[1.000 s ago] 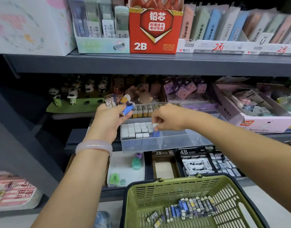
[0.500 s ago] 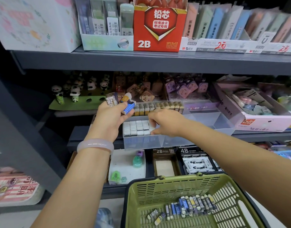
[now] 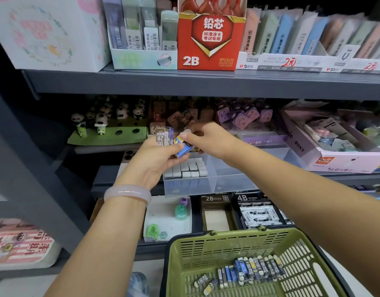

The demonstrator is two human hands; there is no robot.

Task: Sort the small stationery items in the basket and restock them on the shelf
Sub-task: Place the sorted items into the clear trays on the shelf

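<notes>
We held a small bunch of erasers (image 3: 163, 138) in our left hand (image 3: 154, 161), fingers curled round them, with a "2B" label showing on one sleeve. Our right hand (image 3: 206, 138) met it just above the clear plastic tray (image 3: 227, 179) on the middle shelf (image 3: 345, 176), its fingertips pinching the blue-sleeved eraser (image 3: 183, 148) that stuck out of the bunch — both hands were clamped on their erasers, close together. In the tray's left compartment stood rows of white erasers (image 3: 188, 168), packed upright; the right compartment looked bare, though its clear walls made that hard to judge. Below, near the bottom edge, the green basket (image 3: 206, 249) carried a loose line of sleeved erasers (image 3: 253, 269) on its slotted floor, with two more lying apart to the left. A pale bangle (image 3: 127, 192) sat on our left wrist. On the upper shelf (image 3: 184, 82) stood a red 2B lead box (image 3: 210, 39).
</notes>
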